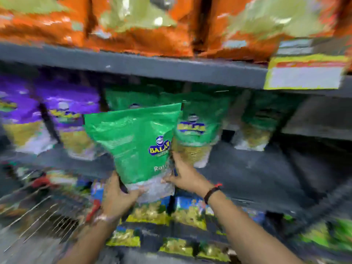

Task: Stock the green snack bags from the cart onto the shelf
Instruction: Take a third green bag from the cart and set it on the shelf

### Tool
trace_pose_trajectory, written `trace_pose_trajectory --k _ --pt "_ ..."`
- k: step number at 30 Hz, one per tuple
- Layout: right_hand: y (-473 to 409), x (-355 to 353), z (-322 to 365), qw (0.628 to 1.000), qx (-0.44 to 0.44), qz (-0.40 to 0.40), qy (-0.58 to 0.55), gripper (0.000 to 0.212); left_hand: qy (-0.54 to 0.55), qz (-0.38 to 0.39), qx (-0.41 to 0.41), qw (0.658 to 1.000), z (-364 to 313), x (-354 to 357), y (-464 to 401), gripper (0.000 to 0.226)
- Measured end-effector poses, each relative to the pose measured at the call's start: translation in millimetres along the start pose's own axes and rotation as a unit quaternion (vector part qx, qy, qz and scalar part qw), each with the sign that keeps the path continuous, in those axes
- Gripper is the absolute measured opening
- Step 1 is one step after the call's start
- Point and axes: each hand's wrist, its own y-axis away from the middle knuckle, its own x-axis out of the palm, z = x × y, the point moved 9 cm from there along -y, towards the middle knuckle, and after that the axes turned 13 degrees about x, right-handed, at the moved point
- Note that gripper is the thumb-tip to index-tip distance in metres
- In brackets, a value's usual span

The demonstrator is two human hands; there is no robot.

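Green snack bag (133,141), upright and slightly tilted, held in front of the dark shelf (247,172). Left hand (118,197) clamped on the bag's clear lower left corner; right hand (185,175) gripping its lower right edge. Behind the bag on the shelf: standing green bags (198,126), the nearest just right of the held bag. Left of the held bag: purple bags (64,115). Above: orange bags (137,25). Below left: wire cart (43,212), blurred.

Heavy motion blur and blocky smearing cover the frame, worst at the edges. Only the held green bag (133,141) stays fairly sharp. Light seems even and bright; the shelf (247,168) recess is dim.
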Motion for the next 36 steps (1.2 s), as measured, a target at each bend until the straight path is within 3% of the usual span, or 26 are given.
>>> trace_pose_trajectory --k 8,13,16,22,26,29,32,34,36 --pt "96.6 -135.0 -129.7 0.978 0.090 -0.168 -0.083 0.074 0.063 0.150 0.079 0.983 -95.4 179.6 3.4 0.076" --pt "91.0 -179.1 -183.5 0.962 0.144 -0.212 -0.094 0.073 0.084 0.203 0.049 0.974 -102.8 260.8 -15.8 0.074" --pt "71.7 -182.5 -205.8 0.959 0.164 -0.190 -0.135 0.072 0.097 0.227 0.018 0.969 -90.2 293.8 -25.3 0.077" --pt "49.1 -177.0 -235.4 0.942 0.144 -0.169 -0.253 0.066 0.106 0.203 0.001 0.974 -70.5 316.0 -40.3 0.078" --pt "44.2 -170.1 -244.4 0.940 0.141 -0.158 -0.267 0.079 0.094 0.198 -0.006 0.976 -65.5 317.3 -40.4 0.085" --pt "54.9 -168.6 -249.2 0.929 0.167 -0.232 -0.236 0.077 0.059 0.146 -0.056 0.986 -57.5 314.0 -25.4 0.078" --pt "75.5 -165.0 -239.2 0.895 0.194 -0.363 -0.172 0.057 0.096 0.103 -0.034 0.989 -72.1 316.7 -9.0 0.058" --pt "86.6 -156.3 -227.6 0.872 0.201 -0.422 -0.146 0.060 0.133 0.138 -0.005 0.981 -83.8 326.2 -5.7 0.059" --pt "88.7 -144.0 -216.5 0.874 0.192 -0.427 -0.127 0.057 0.185 0.209 -0.007 0.960 -92.0 337.6 -5.7 0.079"
